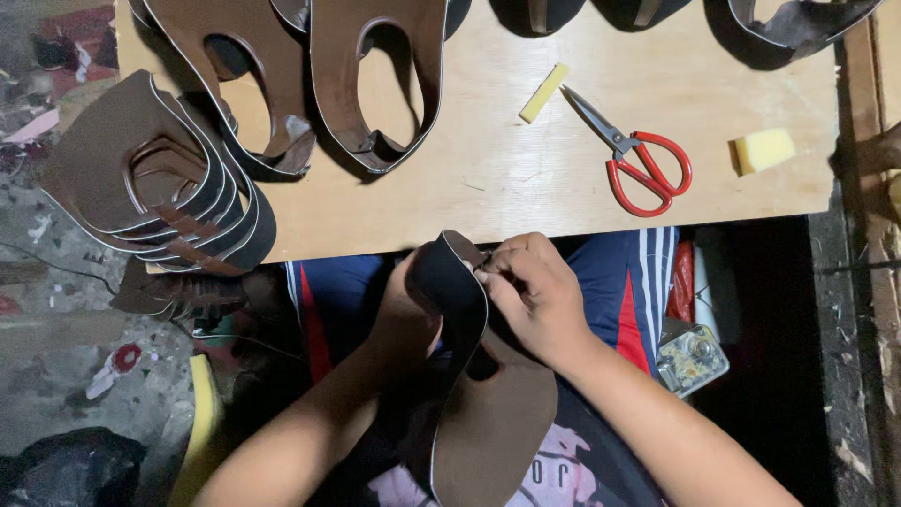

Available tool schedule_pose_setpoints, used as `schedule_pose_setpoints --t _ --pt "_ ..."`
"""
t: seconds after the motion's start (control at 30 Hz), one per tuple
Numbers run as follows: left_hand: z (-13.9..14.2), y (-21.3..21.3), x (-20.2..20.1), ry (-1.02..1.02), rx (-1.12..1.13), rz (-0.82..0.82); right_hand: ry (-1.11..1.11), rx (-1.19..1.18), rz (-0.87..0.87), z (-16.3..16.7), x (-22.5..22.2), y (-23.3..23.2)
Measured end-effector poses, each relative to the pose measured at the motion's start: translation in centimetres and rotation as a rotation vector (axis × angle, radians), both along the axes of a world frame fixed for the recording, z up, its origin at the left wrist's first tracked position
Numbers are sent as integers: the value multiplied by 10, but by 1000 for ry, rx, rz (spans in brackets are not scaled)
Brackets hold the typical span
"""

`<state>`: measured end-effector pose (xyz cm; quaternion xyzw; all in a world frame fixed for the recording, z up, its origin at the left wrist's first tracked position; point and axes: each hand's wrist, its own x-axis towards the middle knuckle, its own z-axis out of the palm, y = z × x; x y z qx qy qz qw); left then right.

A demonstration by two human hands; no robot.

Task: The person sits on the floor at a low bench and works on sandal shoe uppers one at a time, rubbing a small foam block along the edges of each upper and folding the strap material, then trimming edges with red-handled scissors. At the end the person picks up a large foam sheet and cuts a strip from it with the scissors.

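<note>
Brown leather shoe upper [493, 427] at 6 o'clock, over lap, below counter [488, 169] edge; dark lining turned outward at top. Left hand [405, 314] wrapped around its folded top. Right hand [535, 291] pinching upper's edge, fingers closed on it. Stack of uppers [155, 183] at 10 o'clock. Red scissors [638, 160] at 1 o'clock, yellow sponge [762, 150] at 2 o'clock.
</note>
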<state>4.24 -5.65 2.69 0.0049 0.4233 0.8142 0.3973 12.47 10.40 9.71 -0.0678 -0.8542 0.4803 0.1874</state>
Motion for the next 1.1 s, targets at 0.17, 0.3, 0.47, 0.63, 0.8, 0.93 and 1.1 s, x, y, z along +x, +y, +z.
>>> schedule_pose_setpoints --t 0.17,0.3,0.47,0.63,0.8,0.93,1.1 --pt "1 0 0 -35 30 -61 -15 -33 -56 -4 2 -3" --pt "-3 1 -3 217 -217 -103 -76 -171 14 -7 5 2" --pt "28 1 -7 265 -377 -198 -48 -210 219 -10 8 7" --pt "63 -13 1 -142 -160 -91 -119 -251 92 -10 8 8" --pt "18 -3 -3 61 -265 -120 -108 -28 -23 -3 3 2" --pt "-21 -1 -3 96 -491 -122 -61 137 -17 4 4 -4" --pt "-21 -5 7 109 -373 -100 -30 319 -1 5 7 -8"
